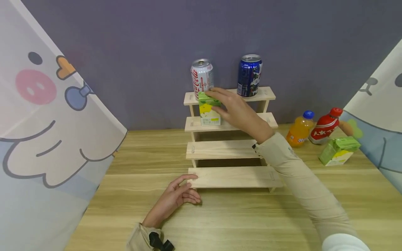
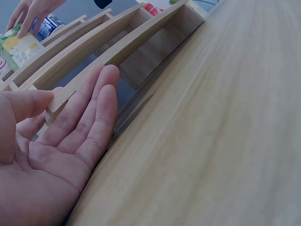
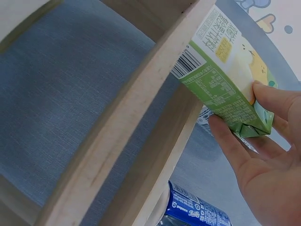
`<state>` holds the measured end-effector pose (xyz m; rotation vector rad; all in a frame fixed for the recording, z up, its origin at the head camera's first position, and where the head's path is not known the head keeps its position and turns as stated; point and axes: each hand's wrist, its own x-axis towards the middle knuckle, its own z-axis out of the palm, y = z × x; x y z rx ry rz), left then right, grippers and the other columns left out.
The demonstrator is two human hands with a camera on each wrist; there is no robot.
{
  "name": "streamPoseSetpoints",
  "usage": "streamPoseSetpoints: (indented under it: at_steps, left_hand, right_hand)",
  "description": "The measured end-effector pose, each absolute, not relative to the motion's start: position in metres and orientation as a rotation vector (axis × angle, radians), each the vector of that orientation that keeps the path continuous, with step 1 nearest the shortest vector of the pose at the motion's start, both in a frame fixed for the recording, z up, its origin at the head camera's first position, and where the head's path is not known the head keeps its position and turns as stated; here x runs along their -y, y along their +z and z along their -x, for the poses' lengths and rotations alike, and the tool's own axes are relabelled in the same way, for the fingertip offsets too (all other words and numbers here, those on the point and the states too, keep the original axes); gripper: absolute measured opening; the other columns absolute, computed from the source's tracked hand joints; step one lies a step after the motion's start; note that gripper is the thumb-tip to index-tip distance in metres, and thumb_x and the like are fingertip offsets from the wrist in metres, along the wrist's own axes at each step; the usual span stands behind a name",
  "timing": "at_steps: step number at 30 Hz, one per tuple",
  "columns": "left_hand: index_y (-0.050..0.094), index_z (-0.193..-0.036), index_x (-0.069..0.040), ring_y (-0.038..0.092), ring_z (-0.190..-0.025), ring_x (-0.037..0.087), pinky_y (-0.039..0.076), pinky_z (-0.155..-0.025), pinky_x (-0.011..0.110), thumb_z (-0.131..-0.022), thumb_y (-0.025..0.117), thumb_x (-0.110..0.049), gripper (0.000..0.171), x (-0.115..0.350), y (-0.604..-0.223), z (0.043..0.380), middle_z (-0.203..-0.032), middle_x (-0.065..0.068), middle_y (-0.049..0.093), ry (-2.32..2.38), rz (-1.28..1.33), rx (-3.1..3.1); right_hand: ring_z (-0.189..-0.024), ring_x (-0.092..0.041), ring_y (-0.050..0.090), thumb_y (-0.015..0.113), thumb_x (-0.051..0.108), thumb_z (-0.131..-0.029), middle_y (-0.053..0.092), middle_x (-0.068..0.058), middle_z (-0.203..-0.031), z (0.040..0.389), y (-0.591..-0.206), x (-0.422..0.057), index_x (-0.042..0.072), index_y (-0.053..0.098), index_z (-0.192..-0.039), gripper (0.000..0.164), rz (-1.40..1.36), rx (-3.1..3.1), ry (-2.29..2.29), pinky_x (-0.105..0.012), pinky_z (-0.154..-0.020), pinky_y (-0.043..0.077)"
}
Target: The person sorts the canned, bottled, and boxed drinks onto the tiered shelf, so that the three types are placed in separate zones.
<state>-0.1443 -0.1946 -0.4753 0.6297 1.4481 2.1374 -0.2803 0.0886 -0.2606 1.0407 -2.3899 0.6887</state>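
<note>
My right hand holds a green and yellow juice carton near its top, thumb on one face and fingers on others. The carton stands upright at the left end of the second-highest step of a wooden tiered stand. In the right wrist view, the carton has its base at the step board, with the thumb and fingertips at its other end. My left hand pinches the lowest step's left front corner; in the left wrist view its thumb and fingers lie about that corner.
On the top step stand a white Coca-Cola can at left and a blue Pepsi can at right. Right of the stand are an orange drink bottle, a red-capped bottle and another juice carton on the wooden table.
</note>
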Motion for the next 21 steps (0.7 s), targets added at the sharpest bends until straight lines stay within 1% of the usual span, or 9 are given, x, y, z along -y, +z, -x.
streamPoseSetpoints:
  at_steps: [6, 10, 15, 21]
  left_hand:
    - [0.037, -0.147, 0.002, 0.072, -0.095, 0.032, 0.059, -0.084, 0.045, -0.110, 0.031, -0.008, 0.039, 0.194, -0.475, 0.144, -0.101, 0.020, 0.073, 2.130, -0.636, -1.468]
    - [0.037, -0.147, 0.002, 0.072, -0.095, 0.031, 0.059, -0.084, 0.044, -0.110, 0.032, -0.008, 0.039, 0.194, -0.475, 0.143, -0.101, 0.020, 0.073, 2.128, -0.637, -1.472]
    - [0.037, -0.147, 0.002, 0.072, -0.095, 0.031, 0.059, -0.084, 0.044, -0.110, 0.032, -0.009, 0.039, 0.194, -0.476, 0.143, -0.101, 0.020, 0.073, 2.126, -0.633, -1.474]
    - [0.037, -0.147, 0.002, 0.072, -0.096, 0.032, 0.059, -0.084, 0.044, -0.110, 0.033, -0.009, 0.039, 0.195, -0.476, 0.144, -0.102, 0.020, 0.073, 2.119, -0.633, -1.478]
  right_hand:
    - [-0.139, -0.032, 0.043, 0.066, 0.015, -0.098, 0.044, -0.015, -0.152, 0.280, -0.265, -0.089, 0.011, 0.047, -0.148, 0.054, -1.034, 2.383, 0.693, -0.046, -0.113, 0.039]
    - [-0.139, -0.033, 0.043, 0.065, 0.017, -0.098, 0.042, -0.016, -0.153, 0.278, -0.266, -0.091, 0.010, 0.045, -0.149, 0.054, -1.009, 2.402, 0.683, -0.048, -0.113, 0.038]
    - [-0.136, -0.036, 0.045, 0.065, 0.018, -0.098, 0.042, -0.019, -0.152, 0.274, -0.269, -0.095, 0.008, 0.044, -0.149, 0.056, -0.980, 2.391, 0.645, -0.049, -0.111, 0.040]
    - [-0.130, -0.035, 0.051, 0.068, 0.014, -0.096, 0.045, -0.019, -0.148, 0.268, -0.272, -0.103, 0.008, 0.046, -0.147, 0.056, -0.968, 2.349, 0.609, -0.049, -0.105, 0.047]
